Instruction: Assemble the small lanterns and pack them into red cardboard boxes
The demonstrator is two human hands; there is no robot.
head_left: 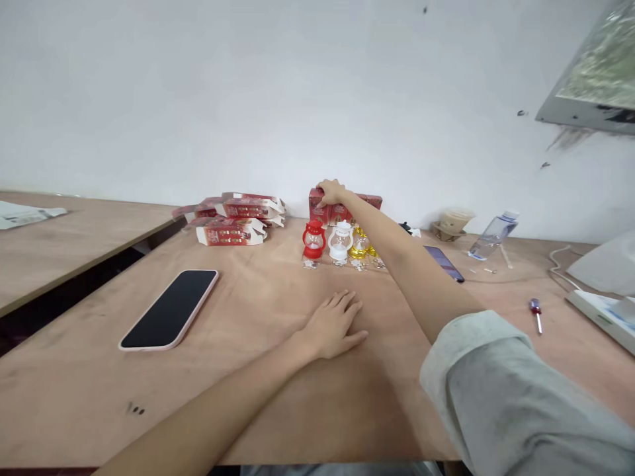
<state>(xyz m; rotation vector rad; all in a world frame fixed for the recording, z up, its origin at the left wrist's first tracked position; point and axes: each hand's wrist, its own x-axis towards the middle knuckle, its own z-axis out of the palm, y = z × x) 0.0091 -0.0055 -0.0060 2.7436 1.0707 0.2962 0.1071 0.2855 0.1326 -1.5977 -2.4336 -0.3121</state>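
My left hand [335, 325] lies flat on the wooden table [268, 370], its fingers spread and nothing in it. Farther off, my right hand [331, 192] reaches over the leftmost of several upright red boxes [320, 213] by the wall, its fingers closed over the box's top. In front of the boxes stand small lanterns: a red lantern [314, 239], a white lantern [340, 240] and a gold lantern [359, 244]. My right forearm hides part of the row. Small keyring pieces [338, 262] lie at the lanterns' feet.
Flattened red cartons [238, 218] are piled at the back left. A phone in a pink case [171, 309] lies on the left. To the right are another phone [444, 263], a lidded cup [452, 223], a tilted clear bottle [493, 235] and a screwdriver [536, 314]. A gap separates the left table [79, 241].
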